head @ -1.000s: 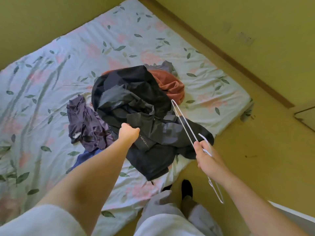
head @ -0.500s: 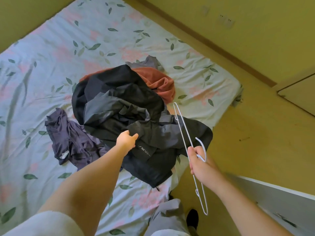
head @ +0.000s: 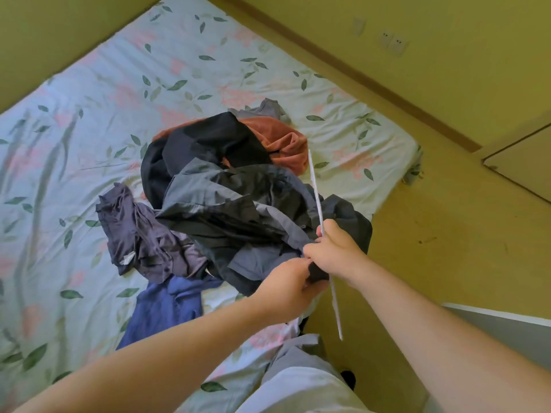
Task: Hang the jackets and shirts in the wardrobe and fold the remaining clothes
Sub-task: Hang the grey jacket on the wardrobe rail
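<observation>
Lifting the dark jacket (head: 238,204) heaped at the near edge of the bed (head: 89,84): keep the left hand (head: 286,287) clamped on its hem, the right hand (head: 337,251) curled tight round the white hanger (head: 314,186), and find the neck opening first. Since a second ago: hands drawn together over that edge, hanger turned edge-on

text: none legible | labels, brands, numbers: none legible

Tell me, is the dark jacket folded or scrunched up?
Scrunched up. The dark jacket lies in a rumpled heap on the bed; the left hand grips its edge, the right hand a white hanger.
</observation>
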Available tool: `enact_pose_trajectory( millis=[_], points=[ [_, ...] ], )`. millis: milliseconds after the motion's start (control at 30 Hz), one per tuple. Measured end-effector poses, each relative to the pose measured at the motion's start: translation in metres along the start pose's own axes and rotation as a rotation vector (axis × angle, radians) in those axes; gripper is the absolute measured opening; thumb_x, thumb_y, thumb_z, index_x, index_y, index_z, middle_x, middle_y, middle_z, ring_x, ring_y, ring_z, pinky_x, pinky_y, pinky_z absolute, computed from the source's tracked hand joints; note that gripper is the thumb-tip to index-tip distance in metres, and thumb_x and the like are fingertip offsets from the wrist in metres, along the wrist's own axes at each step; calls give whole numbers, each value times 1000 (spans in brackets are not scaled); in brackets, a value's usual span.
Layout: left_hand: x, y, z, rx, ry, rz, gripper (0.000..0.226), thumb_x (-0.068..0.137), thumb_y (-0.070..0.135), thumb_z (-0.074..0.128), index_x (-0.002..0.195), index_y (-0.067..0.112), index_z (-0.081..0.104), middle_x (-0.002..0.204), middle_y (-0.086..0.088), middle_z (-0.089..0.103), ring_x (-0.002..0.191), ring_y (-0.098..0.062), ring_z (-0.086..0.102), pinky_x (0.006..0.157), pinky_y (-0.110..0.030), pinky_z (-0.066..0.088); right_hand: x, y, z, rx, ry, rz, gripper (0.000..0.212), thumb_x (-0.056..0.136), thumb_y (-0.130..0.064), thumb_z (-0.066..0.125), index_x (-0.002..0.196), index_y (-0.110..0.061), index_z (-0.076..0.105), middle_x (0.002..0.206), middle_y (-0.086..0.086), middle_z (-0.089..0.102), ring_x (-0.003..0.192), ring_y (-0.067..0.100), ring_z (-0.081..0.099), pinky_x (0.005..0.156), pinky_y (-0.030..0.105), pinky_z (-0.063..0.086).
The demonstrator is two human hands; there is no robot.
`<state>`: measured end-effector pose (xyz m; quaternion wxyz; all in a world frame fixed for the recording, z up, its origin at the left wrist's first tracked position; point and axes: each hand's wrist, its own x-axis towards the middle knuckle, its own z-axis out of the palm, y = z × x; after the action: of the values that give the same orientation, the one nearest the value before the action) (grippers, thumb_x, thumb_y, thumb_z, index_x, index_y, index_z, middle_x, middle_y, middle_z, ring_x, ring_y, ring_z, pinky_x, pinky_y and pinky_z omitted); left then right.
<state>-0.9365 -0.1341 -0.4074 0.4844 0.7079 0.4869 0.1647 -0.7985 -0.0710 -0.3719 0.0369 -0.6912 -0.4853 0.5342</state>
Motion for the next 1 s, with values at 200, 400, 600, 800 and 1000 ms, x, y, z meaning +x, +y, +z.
enact_pose_trajectory(
  millis=[200, 400, 600, 800, 1000],
  points=[
    [-9, -57, -19, 155, 26, -302, 50, 79, 5, 66, 125, 25, 60, 118, 8, 54, 110, -16, 59, 88, -23, 47, -30, -13, -28, -260, 162, -169, 18, 92, 5, 44, 92, -13, 39, 82, 3, 40, 63, 18, 35, 54, 30, 29],
    [17, -85, -68, -75, 494, -940, 79, 83, 27, 80, 143, 6, 34, 142, -21, 46, 124, -41, 53, 100, -48, 48, -91, -50, -75, -257, 303, -332, 28, 82, 5, 38, 75, -21, 31, 76, 5, 39, 64, 24, 32, 53, 35, 25],
    [40, -44, -85, -144, 847, -1018, 58, 107, 21, 35, 158, 4, 13, 161, -23, 26, 138, -45, 39, 112, -51, 33, -172, -68, -116, -386, 470, -471, 23, 77, -1, 37, 72, -21, 29, 73, 5, 46, 57, 24, 32, 49, 32, 22],
    [55, 8, -80, 166, 551, -776, 48, 100, 31, 53, 143, 11, 51, 140, -21, 53, 125, -43, 52, 105, -49, 43, -244, -34, -146, -518, 610, -461, 23, 76, -1, 39, 72, -22, 29, 66, 5, 43, 51, 24, 33, 47, 31, 20],
    [94, 137, -59, 339, 491, -369, 20, 97, 12, 47, 108, 6, 62, 106, -15, 63, 80, -27, 57, 70, -40, 50, -282, 35, -176, -403, 657, -239, 15, 83, -10, 41, 77, -22, 35, 78, 4, 49, 60, 23, 43, 50, 31, 29]
  ],
)
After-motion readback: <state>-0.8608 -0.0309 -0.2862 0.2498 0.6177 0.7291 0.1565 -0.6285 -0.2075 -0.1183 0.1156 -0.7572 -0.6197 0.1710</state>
